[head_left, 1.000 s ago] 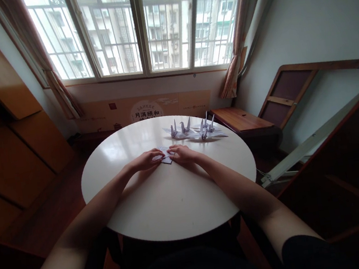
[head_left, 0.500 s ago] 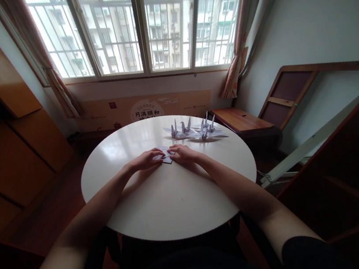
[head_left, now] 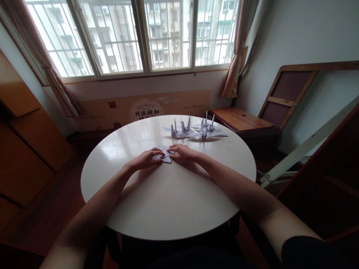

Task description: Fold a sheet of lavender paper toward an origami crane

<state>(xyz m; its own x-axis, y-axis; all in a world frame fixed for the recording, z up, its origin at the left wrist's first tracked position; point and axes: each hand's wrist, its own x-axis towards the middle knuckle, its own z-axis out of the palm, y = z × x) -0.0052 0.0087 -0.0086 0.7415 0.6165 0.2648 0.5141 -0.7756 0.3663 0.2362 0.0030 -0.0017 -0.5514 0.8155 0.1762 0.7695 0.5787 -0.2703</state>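
**Question:** Which edges and surfaces surround your hands?

**Answer:** You are at a round white table [head_left: 176, 206]. Its rim curves around your work, well apart from your hands on the left, right and near sides. Your forearms cross the near part of the rim, one on each side, and a broad wedge of white surface lies between them. A wide stretch of tabletop also runs out to the left of your left hand [head_left: 146, 159].

**Question:** What narrows your room?

**Answer:** A cluster of folded paper cranes [head_left: 204, 135], standing upright beyond your right hand [head_left: 184, 153] and further right, near the far rim. Past that rim, a brown wooden side table [head_left: 242, 119] is on the right and a printed tan panel [head_left: 191, 99] straight ahead, below the window [head_left: 141, 33].

**Question:** And where is the paper, relative to your hands?

**Answer:** The small, pale folded paper [head_left: 167, 159] lies on the tabletop directly between them, with one corner pointing toward you. Your left hand grasps its left side, your right hand its right side, fingers bent inward on both. Your fingertips partly cover it, so its full outline is hidden, and the creases are too small to tell.
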